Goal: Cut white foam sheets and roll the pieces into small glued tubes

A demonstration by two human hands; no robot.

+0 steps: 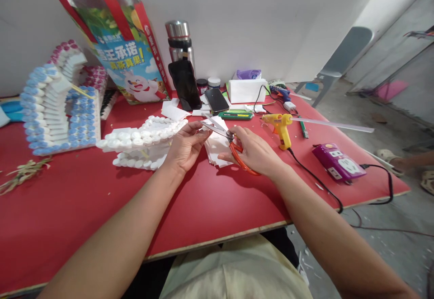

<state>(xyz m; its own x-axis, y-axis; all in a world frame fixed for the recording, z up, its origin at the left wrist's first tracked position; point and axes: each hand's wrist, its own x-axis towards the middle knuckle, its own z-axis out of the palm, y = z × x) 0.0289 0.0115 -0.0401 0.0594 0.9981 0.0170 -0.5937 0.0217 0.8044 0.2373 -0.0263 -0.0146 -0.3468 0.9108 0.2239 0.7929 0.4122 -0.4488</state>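
Note:
My right hand [255,151] is closed round the orange handles of a pair of scissors [226,140], whose steel blades point left and are parted. My left hand [187,147] pinches a small white foam piece [205,125] at the blade tips. Under both hands lies a pile of white foam pieces [214,149] on the red table [101,199]. Just left of my left hand sits a white model built from foam strips and white bottle caps [139,144].
A blue-capped foam model [57,109] stands far left, a printed shopping bag [118,50] behind it. A yellow glue gun [281,127], purple power strip [337,161], steel flask [179,41], two phones [185,84] and a white box [247,90] crowd the back and right. Someone's sandalled foot [389,159] shows beyond the table's right edge.

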